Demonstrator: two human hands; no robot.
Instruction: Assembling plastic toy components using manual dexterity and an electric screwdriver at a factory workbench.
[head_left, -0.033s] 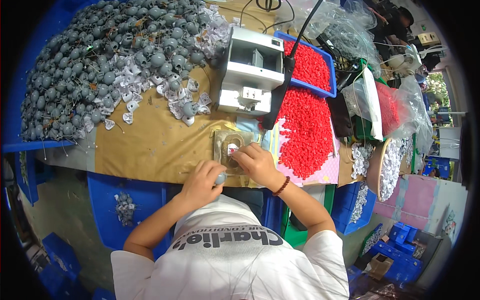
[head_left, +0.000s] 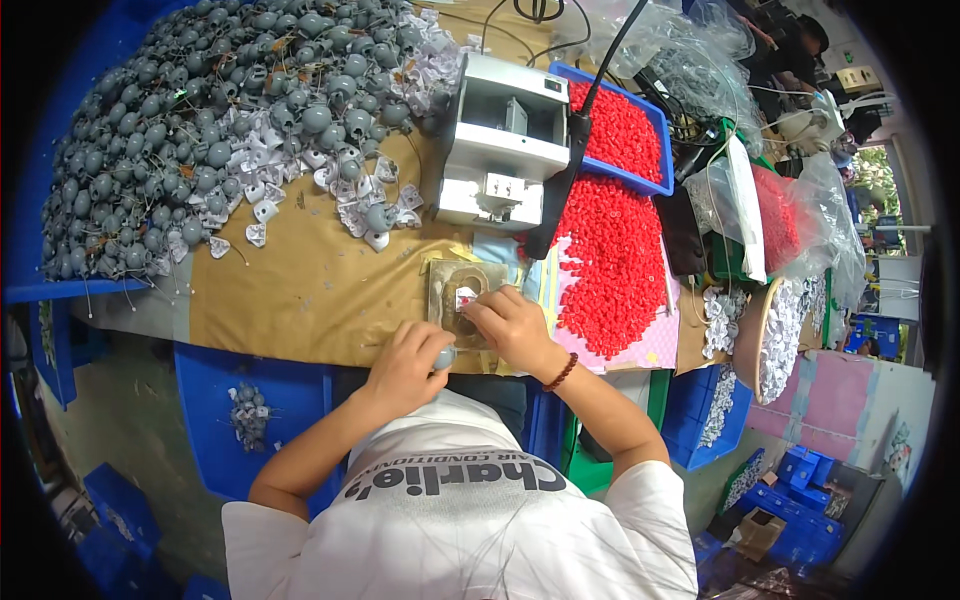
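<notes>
My left hand (head_left: 405, 365) is closed around a smooth grey ball-shaped part (head_left: 444, 357) near the table's front edge; its palm hides much of the part. My right hand (head_left: 515, 328) pinches a small red piece with thumb and forefinger. The red bit shows at a white plastic part (head_left: 465, 297), which sits in the middle of a worn square metal plate (head_left: 437, 285). My fingertips cover some of both small pieces. A dark red bead bracelet circles my right wrist.
A white-and-grey machine (head_left: 505, 150) stands just beyond the plate. Grey ball-shaped parts (head_left: 150, 160) heap up at left with white pieces. Red pieces (head_left: 610, 280) lie at right, below a blue tray (head_left: 665, 150) of more. A blue bin (head_left: 210, 440) sits under the table edge.
</notes>
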